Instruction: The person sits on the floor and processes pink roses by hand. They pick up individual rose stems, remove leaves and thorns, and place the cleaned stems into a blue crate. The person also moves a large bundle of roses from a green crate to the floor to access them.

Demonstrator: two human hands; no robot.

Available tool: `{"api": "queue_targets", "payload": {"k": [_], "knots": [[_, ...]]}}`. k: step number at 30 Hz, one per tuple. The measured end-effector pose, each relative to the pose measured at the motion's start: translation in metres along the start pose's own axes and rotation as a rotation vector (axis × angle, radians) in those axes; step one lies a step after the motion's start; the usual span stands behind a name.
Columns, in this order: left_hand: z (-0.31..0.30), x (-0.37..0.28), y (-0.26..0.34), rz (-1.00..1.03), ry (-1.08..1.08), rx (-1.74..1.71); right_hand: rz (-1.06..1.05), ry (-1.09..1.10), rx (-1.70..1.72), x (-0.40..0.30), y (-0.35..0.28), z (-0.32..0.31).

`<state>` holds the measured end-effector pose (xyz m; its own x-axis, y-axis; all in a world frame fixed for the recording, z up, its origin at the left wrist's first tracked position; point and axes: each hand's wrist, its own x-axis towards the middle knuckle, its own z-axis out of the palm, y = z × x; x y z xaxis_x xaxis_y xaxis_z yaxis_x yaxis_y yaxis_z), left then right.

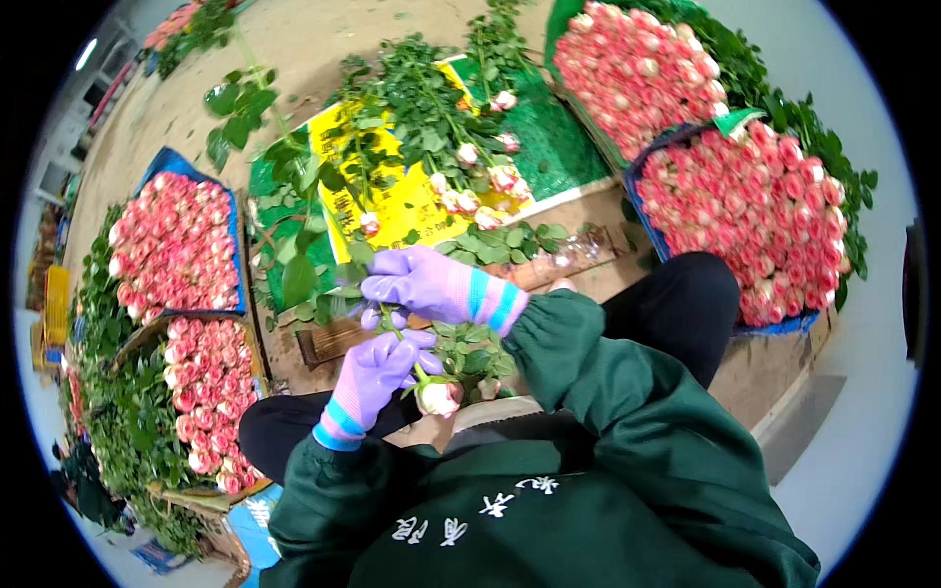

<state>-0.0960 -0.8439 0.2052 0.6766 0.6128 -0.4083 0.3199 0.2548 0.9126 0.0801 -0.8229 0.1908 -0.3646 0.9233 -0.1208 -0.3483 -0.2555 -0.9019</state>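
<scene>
In the head view, a cut rose with a white and pink bloom [439,398] points down toward my lap. My left hand [376,373], in a purple coated glove, holds its green stem [422,373] just behind the bloom. Farther up the same stem is my right hand [415,283], gloved alike, with its fingers closed around the stem and leaves. Beyond it the leafy upper stem [298,169] stretches away to the upper left. Loose rose leaves [474,349] lie below my right wrist.
Several rose stems [434,125] lie on a yellow and green printed sheet [419,202]. Packed pink roses stand in bundles at the right [742,213] and left [180,242]. Wooden boards [323,344] lie before me. A person [84,478] is at the far lower left.
</scene>
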Motion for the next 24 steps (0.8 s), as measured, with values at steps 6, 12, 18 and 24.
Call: {"api": "queue_targets", "payload": {"k": [6, 12, 18, 24], "knots": [[-0.097, 0.013, 0.071, 0.109, 0.238, 0.200, 0.107, 0.341, -0.261, 0.022, -0.010, -0.062], [-0.238, 0.126, 0.030, -0.094, 0.341, 0.419, 0.139, 0.752, -0.254, 0.025, 0.019, -0.172], [-0.278, 0.242, -0.059, -0.323, 0.722, 1.021, 0.236, 0.669, -0.396, 0.047, 0.076, -0.242], [-0.207, 0.376, -0.129, -0.191, 0.591, 0.887, 0.413, 0.658, -0.381, 0.072, 0.138, -0.259]]}}
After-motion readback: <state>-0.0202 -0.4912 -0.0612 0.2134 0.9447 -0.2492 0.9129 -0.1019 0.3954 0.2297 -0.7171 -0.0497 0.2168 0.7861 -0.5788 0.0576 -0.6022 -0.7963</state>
